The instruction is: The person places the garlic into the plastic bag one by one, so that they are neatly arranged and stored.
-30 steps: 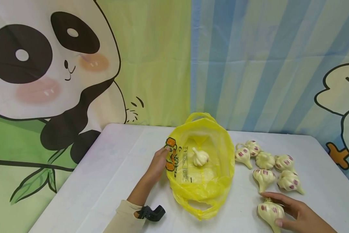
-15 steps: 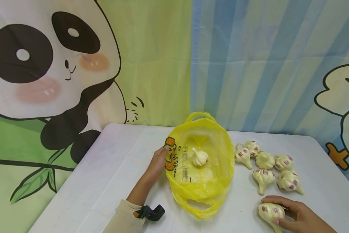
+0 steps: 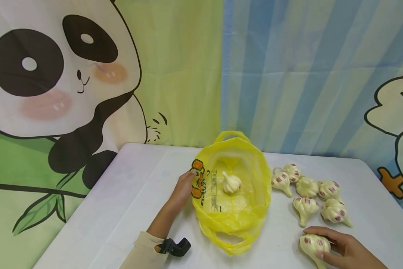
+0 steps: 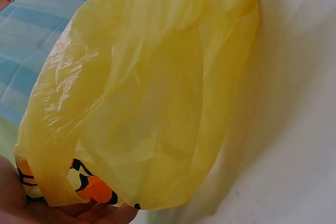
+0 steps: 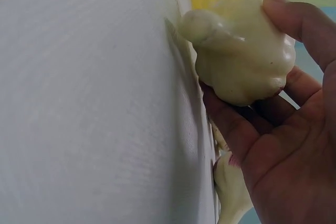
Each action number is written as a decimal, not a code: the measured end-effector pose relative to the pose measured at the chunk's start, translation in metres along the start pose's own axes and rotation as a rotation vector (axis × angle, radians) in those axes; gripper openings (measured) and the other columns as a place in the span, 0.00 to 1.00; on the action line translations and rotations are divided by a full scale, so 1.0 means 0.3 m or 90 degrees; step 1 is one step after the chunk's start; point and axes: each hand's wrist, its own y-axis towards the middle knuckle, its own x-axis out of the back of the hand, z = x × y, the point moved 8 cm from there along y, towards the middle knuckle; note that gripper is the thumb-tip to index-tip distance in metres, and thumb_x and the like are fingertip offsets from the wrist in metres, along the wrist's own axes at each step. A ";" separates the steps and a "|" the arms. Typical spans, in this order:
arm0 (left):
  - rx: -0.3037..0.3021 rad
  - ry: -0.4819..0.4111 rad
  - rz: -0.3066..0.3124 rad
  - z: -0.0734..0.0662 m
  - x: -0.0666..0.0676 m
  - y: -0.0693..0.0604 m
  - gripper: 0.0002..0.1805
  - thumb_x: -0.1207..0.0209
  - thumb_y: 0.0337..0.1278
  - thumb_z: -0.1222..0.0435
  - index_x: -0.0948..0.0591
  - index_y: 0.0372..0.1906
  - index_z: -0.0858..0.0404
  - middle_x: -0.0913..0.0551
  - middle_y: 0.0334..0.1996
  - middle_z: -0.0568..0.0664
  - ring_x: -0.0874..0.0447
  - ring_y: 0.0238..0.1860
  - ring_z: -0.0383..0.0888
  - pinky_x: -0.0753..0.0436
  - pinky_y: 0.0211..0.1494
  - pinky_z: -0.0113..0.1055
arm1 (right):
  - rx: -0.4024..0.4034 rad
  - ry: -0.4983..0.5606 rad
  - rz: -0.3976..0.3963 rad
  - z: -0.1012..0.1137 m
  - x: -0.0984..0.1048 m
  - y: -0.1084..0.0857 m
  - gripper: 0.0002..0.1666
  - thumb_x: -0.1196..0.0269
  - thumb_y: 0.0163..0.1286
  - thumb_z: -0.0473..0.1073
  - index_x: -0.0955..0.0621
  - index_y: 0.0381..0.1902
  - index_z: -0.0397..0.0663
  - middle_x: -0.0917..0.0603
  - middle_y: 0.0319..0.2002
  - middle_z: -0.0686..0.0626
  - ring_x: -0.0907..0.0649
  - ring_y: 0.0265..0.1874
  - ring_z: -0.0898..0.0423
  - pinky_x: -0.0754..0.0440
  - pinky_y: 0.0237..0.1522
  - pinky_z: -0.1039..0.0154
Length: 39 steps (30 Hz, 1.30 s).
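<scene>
A yellow plastic bag [image 3: 251,209] lies with its mouth spread wide on the table, and one garlic bulb [image 3: 232,184] sits inside it. My left hand [image 3: 182,188] pinches the bag's left side by the orange print; in the left wrist view the fingers [image 4: 113,214] are partly behind the plastic. At the lower right my right hand [image 3: 346,248] grips another garlic bulb [image 3: 313,246] between thumb and fingers. In the right wrist view that garlic bulb [image 5: 241,51] appears close to the white tabletop; whether it touches is hard to tell.
Several more garlic bulbs [image 3: 305,207] with purple marks lie in a group right of the bag. The white table [image 3: 137,179] ends at a printed curtain [image 3: 177,93] behind. A black strap device [image 3: 176,247] is on the left wrist.
The right hand's fingers have closed in around the near garlic bulb, which stays in almost the same place. The left hand and the bag have hardly moved.
</scene>
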 end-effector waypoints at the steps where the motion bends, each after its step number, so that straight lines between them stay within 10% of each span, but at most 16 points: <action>1: 0.001 0.000 0.000 0.001 -0.001 -0.001 0.28 0.63 0.77 0.50 0.31 0.68 0.63 0.24 0.49 0.65 0.26 0.52 0.55 0.33 0.61 0.46 | -0.005 -0.001 -0.006 -0.002 0.001 -0.001 0.32 0.38 0.71 0.45 0.30 0.66 0.34 0.28 0.62 0.31 0.28 0.46 0.79 0.18 0.44 0.50; 15: 0.003 0.001 -0.010 -0.006 -0.005 -0.006 0.28 0.63 0.78 0.51 0.30 0.67 0.64 0.23 0.47 0.67 0.25 0.50 0.56 0.32 0.59 0.45 | -0.012 0.014 -0.050 0.016 0.022 -0.002 0.33 0.37 0.69 0.48 0.30 0.67 0.39 0.28 0.63 0.37 0.29 0.47 0.79 0.20 0.45 0.43; 22: 0.002 0.006 -0.008 -0.002 -0.005 0.000 0.29 0.63 0.77 0.50 0.30 0.67 0.65 0.22 0.45 0.66 0.24 0.49 0.57 0.31 0.58 0.44 | -0.039 0.031 -0.068 0.059 0.029 0.006 0.33 0.36 0.69 0.49 0.29 0.67 0.41 0.28 0.64 0.37 0.24 0.55 0.55 0.22 0.46 0.39; 33: 0.002 0.002 -0.005 -0.009 -0.010 -0.004 0.28 0.64 0.77 0.50 0.29 0.66 0.64 0.23 0.46 0.67 0.24 0.49 0.58 0.30 0.56 0.42 | -0.023 -0.002 -0.131 0.139 0.050 0.021 0.30 0.35 0.67 0.51 0.24 0.64 0.47 0.26 0.63 0.42 0.25 0.50 0.70 0.18 0.43 0.56; 39: 0.005 0.003 -0.006 -0.010 -0.010 -0.006 0.27 0.63 0.77 0.51 0.29 0.66 0.63 0.23 0.46 0.67 0.24 0.48 0.57 0.29 0.55 0.42 | 0.144 -0.047 -0.130 0.235 0.052 0.047 0.26 0.33 0.67 0.44 0.23 0.62 0.47 0.21 0.58 0.48 0.27 0.52 0.75 0.18 0.41 0.65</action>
